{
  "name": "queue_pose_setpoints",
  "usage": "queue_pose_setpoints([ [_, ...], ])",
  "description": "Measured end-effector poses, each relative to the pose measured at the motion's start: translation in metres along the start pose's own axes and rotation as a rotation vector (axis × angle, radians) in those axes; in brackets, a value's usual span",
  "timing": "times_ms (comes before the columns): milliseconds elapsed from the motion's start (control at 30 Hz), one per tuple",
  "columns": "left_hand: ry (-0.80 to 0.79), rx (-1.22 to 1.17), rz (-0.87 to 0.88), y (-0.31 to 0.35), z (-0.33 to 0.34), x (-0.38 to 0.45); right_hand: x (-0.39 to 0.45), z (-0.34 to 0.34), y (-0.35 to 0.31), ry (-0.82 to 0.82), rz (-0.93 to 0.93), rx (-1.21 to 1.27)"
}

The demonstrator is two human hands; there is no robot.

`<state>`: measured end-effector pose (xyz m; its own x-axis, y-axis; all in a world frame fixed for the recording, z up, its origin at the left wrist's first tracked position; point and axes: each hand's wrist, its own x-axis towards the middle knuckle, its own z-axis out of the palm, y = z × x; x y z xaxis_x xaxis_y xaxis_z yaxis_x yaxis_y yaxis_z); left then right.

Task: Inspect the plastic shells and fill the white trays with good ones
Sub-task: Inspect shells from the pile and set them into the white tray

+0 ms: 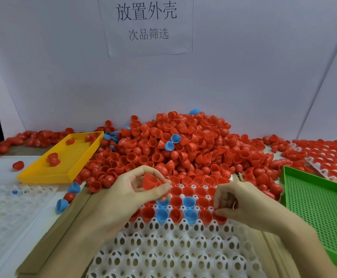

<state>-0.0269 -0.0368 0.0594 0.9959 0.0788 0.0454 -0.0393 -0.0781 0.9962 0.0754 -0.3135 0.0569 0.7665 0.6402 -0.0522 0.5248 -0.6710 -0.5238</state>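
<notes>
with the left hand pinching a red shell above the white tray, check its rim, then seat it mouth-up beside the right hand, whose curled fingers press a shell down.

Your left hand covers the left end of the filled rows on the white tray, so you cannot count the cups beneath it. Your right hand hides the right end of those rows, and whether its curled fingers pinch anything cannot be told (a thin glint shows by the palm, too small to name). The tray runs off the bottom edge. The green basket is cut by the right edge. The pile of red shells buries the tray's far edge.
</notes>
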Motion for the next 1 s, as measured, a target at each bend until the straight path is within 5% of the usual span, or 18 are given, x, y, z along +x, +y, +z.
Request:
queue_pose_setpoints([
  [100,-0.033,0.045,0.009,-0.001,0.004,-0.002,-0.004,-0.008,-0.002,0.034,-0.070,-0.005],
  [267,-0.133,-0.024,-0.035,-0.002,0.011,-0.003,-0.002,0.003,-0.034,0.370,-0.339,0.309],
  [400,-0.170,0.060,-0.021,-0.002,0.012,-0.005,0.000,0.024,-0.055,0.333,-0.515,0.247],
  [767,-0.213,-0.071,-0.018,-0.007,0.017,-0.005,0.001,0.029,-0.052,0.335,-0.419,0.244],
  [1000,-0.145,0.071,0.049,-0.007,0.013,-0.003,-0.001,0.032,-0.056,0.282,-0.402,0.315],
])
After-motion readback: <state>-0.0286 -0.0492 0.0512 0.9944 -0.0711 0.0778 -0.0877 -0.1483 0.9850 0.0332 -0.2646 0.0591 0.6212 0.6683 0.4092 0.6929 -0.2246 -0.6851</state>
